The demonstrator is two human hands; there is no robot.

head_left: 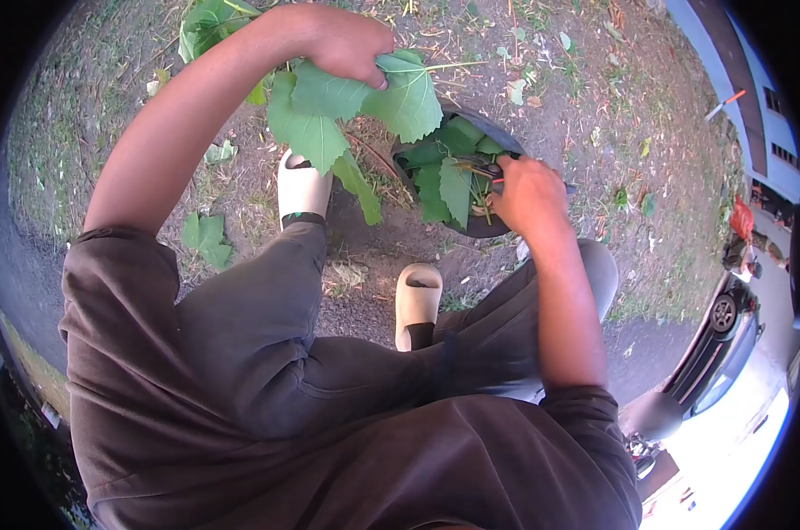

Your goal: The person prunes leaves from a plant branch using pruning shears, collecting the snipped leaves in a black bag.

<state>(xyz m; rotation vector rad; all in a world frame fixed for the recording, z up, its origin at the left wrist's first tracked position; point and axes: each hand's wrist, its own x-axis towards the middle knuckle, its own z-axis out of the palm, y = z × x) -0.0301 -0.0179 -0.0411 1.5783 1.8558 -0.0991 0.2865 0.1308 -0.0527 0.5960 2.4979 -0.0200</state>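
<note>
Several broad green leaves (pixel 307 110) hang from my left hand (pixel 347 46), whose fingers are closed round them near the stems; one stem sticks out to the right. My right hand (pixel 531 190) is closed on a dark pair of pruning shears (pixel 486 168) with a bit of orange at the handle. The shears lie over the mouth of a dark round bag (pixel 499 132), which holds cut green leaves (pixel 456 190). The bag rests on the ground between and ahead of my feet, to the right of the held leaves.
My feet wear beige slides (pixel 304 187). A loose leaf (pixel 207 238) lies on the grassy dirt at the left, and more leaves (pixel 213 25) are at the top. A dark car (pixel 713 340), a building (pixel 753 79) and blurred people are at the right.
</note>
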